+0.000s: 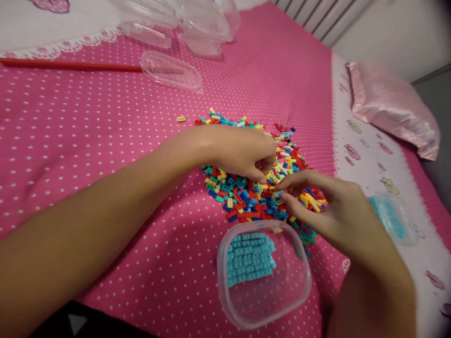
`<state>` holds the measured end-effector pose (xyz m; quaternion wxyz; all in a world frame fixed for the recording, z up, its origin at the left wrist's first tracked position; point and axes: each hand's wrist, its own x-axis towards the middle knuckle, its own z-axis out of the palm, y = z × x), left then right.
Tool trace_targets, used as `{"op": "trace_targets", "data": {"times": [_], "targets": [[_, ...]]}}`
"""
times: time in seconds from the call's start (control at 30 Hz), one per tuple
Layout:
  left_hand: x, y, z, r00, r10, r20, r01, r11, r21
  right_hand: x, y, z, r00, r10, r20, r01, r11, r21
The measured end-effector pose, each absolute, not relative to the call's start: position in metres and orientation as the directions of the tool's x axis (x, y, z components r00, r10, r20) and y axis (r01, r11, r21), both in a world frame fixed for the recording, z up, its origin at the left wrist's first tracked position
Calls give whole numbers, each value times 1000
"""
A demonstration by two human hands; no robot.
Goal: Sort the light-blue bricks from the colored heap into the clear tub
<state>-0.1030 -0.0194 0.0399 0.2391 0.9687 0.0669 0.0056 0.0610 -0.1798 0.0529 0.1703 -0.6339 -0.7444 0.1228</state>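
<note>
A heap of small toy building bricks (243, 195) in many colours lies on the pink dotted bedspread. My left hand (243, 150) reaches over the heap from the left, its fingers curled down into it; whatever they hold is hidden. Coming from the right, my right hand (327, 204) pinches a small light blue brick (278, 193) between thumb and forefinger, just above the heap. In front of the heap sits a clear plastic tub (225, 300), with rows of turquoise bricks (249, 259) packed along its left part.
A second clear container (405, 225) with turquoise pieces stands at the right. Several empty-looking clear containers (204, 23) are at the back, near a clear scoop-shaped piece (172, 72) and a red stick (70, 65). One yellow brick (181, 119) lies apart. A pink pillow (391, 103) rests at upper right.
</note>
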Motion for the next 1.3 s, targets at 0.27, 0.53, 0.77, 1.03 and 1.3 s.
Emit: {"op": "trace_targets", "data": {"times": [0.27,0.53,0.77,1.03,1.3], "targets": [[-103,-20,39,991,129,-23,124,-868,482,35,-211,81,-328,945,13,861,305,-407],[-103,-22,42,987,152,-46,155,-856,494,2,-221,66,-302,952,44,907,301,-296],[-103,-21,39,990,141,1,123,-870,478,1,-228,57,-291,957,-12,938,283,-201],[-103,-22,43,988,150,-29,145,-862,485,-6,-238,54,-281,960,-12,957,280,-78],[-104,-22,43,986,161,-35,158,-863,480,-33,-239,51,-74,997,7,996,74,50]]}}
